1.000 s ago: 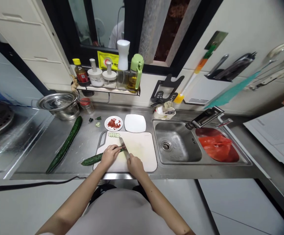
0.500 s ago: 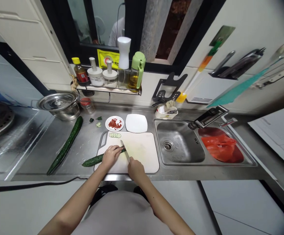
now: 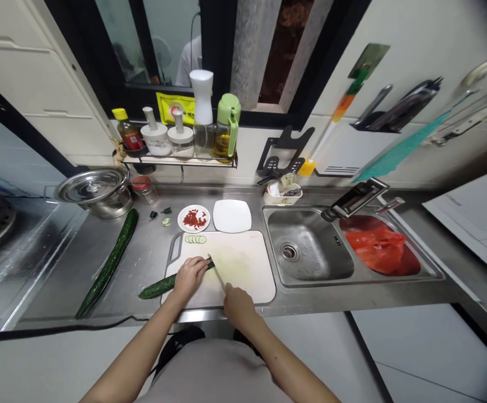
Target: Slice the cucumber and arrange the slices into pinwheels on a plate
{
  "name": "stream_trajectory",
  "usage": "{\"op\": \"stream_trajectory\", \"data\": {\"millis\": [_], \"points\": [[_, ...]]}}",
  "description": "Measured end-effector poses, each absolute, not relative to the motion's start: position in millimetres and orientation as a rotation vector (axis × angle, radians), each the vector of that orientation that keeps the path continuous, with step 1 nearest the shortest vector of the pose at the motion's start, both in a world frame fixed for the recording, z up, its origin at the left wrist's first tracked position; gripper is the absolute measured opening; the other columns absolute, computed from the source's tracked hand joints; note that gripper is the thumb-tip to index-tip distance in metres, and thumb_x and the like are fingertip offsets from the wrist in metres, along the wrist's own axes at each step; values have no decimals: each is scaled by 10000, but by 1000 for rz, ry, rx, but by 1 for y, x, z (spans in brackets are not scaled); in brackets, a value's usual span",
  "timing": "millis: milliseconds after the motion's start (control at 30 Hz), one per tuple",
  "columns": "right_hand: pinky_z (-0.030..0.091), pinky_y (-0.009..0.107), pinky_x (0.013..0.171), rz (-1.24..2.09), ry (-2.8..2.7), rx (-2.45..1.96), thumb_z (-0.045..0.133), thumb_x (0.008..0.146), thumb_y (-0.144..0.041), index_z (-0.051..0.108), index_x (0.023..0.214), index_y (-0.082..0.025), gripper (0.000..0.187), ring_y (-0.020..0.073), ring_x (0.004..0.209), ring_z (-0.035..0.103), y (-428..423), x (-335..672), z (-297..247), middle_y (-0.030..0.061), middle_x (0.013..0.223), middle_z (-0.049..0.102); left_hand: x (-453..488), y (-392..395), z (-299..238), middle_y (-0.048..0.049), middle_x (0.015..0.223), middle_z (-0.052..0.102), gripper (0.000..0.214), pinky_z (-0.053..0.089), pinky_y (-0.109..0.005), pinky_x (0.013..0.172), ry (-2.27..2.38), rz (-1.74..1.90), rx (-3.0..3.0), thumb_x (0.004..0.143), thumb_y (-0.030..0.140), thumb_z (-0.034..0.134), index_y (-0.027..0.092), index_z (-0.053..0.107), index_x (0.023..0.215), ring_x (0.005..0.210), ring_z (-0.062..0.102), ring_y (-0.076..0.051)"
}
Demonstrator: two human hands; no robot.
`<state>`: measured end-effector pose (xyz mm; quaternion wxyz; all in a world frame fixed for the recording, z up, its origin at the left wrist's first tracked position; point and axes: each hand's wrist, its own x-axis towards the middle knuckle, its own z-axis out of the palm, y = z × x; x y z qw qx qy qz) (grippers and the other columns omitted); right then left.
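Note:
A dark green cucumber [image 3: 158, 287] lies across the left part of a white cutting board [image 3: 252, 280], its far end sticking out past the board's left edge. My left hand [image 3: 190, 277] is closed over the cucumber near its cut end. In my right hand [image 3: 238, 305] is a kitchen knife [image 3: 219, 276], its blade slanting up to the left with the tip at the cut end. Several round cucumber slices [image 3: 195, 239] overlap in a row at the board's upper left. A second whole cucumber [image 3: 108, 263] rests on the steel counter to the left.
Behind the board stand a plate of chopped red pieces [image 3: 193, 219] and a white square plate [image 3: 232, 216]. Cucumber scraps [image 3: 166, 222] lie nearby. A lidded steel pot [image 3: 94, 192] is at the back left. The sink [image 3: 310, 246] is on the right, a red plastic bag [image 3: 378, 249] in its second basin.
The knife tip has come down from above the cucumber to its cut end, and my right hand has shifted slightly right and down. The whole view has shifted a little.

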<state>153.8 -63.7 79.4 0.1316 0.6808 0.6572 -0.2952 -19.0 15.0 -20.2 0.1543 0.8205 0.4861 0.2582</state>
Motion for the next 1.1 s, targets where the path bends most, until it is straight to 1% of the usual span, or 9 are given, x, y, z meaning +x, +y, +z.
{"op": "stream_trajectory", "data": {"millis": [433,733,1100], "points": [[441,318,726,-859,1928,1982,390,872,-96,541,1092,-138,270,261,955,642,-53,150,80,167,1007,664,-20,18,-21,-48,982,670,265,488,-327,825,1359,757,2326,916,292,467,256,686,1061,921,590,-182],[447,309,721,-854,1947,1973,366,867,-81,538,1084,-131,282,251,951,643,-40,144,73,159,1003,663,-21,19,-24,-48,989,671,258,485,-326,825,1369,737,2322,910,285,478,253,683,1065,916,589,-182],[450,307,720,-870,1913,1981,385,873,-97,551,1073,-142,263,249,945,649,-48,147,69,159,989,670,-20,19,-21,-42,987,674,242,481,-321,827,1367,742,2300,908,280,488,255,683,1049,921,593,-175]]}}
